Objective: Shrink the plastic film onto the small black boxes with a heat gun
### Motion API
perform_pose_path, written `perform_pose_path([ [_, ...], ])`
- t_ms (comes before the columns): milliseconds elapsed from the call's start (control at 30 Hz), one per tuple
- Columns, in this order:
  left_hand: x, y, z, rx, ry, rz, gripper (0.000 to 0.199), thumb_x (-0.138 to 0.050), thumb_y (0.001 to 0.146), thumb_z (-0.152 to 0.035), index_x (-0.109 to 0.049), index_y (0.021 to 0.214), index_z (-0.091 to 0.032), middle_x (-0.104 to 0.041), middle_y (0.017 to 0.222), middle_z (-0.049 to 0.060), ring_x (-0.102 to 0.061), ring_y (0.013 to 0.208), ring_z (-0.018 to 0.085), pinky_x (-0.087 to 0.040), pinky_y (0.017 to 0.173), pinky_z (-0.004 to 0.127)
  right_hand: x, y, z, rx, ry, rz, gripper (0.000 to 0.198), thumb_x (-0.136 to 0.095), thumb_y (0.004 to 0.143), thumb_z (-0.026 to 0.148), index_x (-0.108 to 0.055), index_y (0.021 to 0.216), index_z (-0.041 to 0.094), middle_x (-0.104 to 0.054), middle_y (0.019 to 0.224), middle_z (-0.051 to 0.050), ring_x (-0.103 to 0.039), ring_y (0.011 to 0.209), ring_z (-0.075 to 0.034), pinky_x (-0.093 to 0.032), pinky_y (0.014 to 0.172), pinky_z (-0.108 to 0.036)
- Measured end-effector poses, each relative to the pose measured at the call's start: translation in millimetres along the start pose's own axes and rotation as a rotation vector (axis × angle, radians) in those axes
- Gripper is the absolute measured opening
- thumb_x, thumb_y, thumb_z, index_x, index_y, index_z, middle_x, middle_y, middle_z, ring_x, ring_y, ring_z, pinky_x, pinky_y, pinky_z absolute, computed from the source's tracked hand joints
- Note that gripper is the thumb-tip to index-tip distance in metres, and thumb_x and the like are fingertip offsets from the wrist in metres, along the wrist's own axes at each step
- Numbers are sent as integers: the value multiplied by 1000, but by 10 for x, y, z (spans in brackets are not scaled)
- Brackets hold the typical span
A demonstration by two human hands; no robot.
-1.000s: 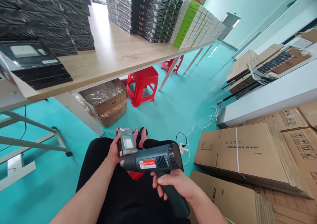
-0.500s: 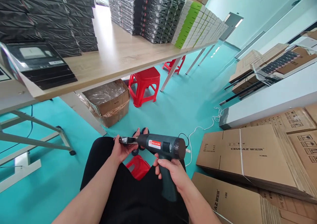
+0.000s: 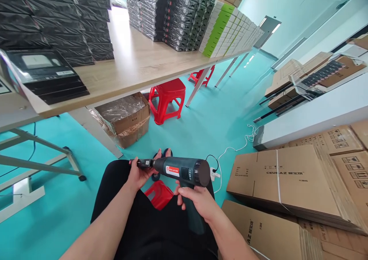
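My right hand [image 3: 194, 198] is wrapped round the handle of a dark green heat gun [image 3: 184, 170], which lies level with its nozzle to the left. A red and white label shows on its barrel. In front of the nozzle, my left hand [image 3: 138, 175] grips a small black box [image 3: 143, 162] with a white barcode label on the side facing me. The nozzle tip is right by the box's end; whether they touch I cannot tell. Both hands are above my lap, and the left fingers are partly hidden beneath the box.
A wooden table [image 3: 138, 72] bears stacks of film-wrapped black boxes [image 3: 184, 17] and white-green boxes [image 3: 224, 28]. Beneath it are an open carton [image 3: 133, 128] and a red stool [image 3: 169, 99]. Flat cardboard cartons [image 3: 276, 175] and a white cable [image 3: 227, 151] lie on my right.
The black box has turned in my left hand, so its labelled side now faces me. The heat gun has shifted slightly left, its nozzle staying close to the box.
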State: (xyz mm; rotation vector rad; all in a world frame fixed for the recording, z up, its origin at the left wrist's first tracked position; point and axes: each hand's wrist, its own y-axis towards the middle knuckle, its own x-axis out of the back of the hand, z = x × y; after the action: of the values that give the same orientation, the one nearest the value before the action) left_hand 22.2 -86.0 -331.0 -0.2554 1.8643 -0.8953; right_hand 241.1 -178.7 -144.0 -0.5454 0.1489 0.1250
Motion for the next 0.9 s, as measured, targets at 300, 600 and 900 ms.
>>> perform_pose_path([
  [300, -15, -67, -45, 21, -102, 53, 41, -56, 76, -51, -52, 98, -16, -59, 105, 18, -59, 106, 36, -55, 78, 49, 207, -18, -22, -82, 59, -19, 33, -64, 74, 32, -64, 98, 10, -68, 81, -9, -61, 60, -16, -49, 51, -28],
  [600, 20, -27, -26, 64, -89, 87, 40, -57, 76, -51, -51, 97, -17, -59, 106, 18, -57, 110, 36, -55, 80, 48, 250, -29, -9, -52, 153, -59, 33, -66, 73, 33, -63, 97, 11, -68, 79, -9, -61, 60, -17, -48, 50, -28],
  [900, -10, -100, -56, 91, -90, 82, 34, -61, 73, -43, -52, 94, -18, -61, 105, 16, -58, 108, 36, -55, 78, 49, 302, 83, -8, -19, 122, -155, 32, -66, 73, 34, -63, 97, 13, -67, 78, -7, -60, 61, -17, -48, 51, -28],
])
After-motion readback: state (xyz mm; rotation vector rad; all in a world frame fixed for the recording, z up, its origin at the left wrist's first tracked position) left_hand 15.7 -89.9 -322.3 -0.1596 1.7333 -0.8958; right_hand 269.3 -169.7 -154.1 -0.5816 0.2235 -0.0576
